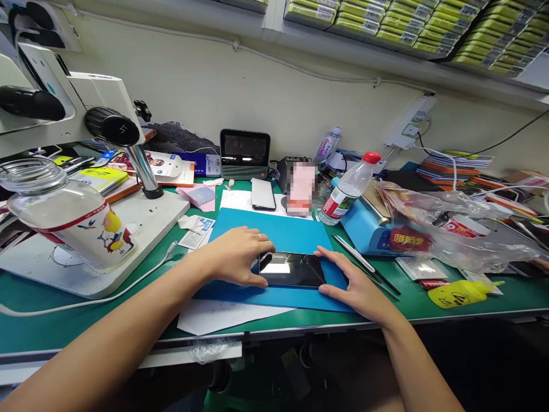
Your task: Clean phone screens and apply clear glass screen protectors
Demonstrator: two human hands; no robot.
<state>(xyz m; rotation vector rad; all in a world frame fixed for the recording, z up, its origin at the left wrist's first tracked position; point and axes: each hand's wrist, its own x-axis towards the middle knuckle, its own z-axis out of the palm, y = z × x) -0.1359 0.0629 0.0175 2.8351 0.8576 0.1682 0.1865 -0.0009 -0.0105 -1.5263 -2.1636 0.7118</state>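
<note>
A black smartphone [294, 270] lies lengthwise across a blue work mat [274, 230], its glossy screen up and reflecting a bright patch of light. At its left end is my left hand [235, 256], a ring on one finger, thumb and fingers closed on the near and far edges. My right hand [354, 284] grips the other end, thumb at the near corner and forefinger at the far one. Just right of the mat rest a white pen-like tool [354, 253] and a thin dark tool beside it. Behind the mat, another phone [263, 194] lies on white paper.
On the left, a microscope stand [148, 171] and a clear jar [86, 223] sit beside a white cable [128, 294]. A red-capped bottle [349, 191], a blue device [364, 226], plastic bags and a yellow squeeze bottle [458, 293] occupy the right. A small display [244, 153] stands behind.
</note>
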